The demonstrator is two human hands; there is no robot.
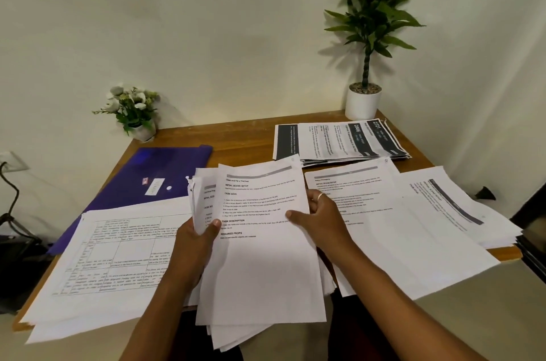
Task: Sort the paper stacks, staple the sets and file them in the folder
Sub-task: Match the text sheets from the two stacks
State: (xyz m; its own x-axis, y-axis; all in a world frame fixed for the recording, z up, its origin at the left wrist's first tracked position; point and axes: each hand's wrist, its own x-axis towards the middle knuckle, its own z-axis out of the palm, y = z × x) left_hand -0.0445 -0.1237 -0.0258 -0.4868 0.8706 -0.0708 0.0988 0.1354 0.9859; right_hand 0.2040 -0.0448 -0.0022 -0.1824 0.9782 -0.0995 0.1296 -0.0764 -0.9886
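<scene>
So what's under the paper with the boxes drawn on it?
The purple folder pokes out from under it, plus more white sheets, on the wooden desk. Anything else beneath is covered.

I am in a small office or study corner. My wooden bench (245, 136) is pushed into the angle of two plain cream walls (206, 35). Stacks of printed sheets (413, 227) cover most of it, a purple folder (153, 174) lies at the left, and I hold more printed pages (260, 257) in my left hand (198, 238) and right hand (322, 218). A tall potted plant (366, 35) and a small pot of white flowers (133, 109) stand at the back. A wall socket (11, 161) sits at the left.
</scene>
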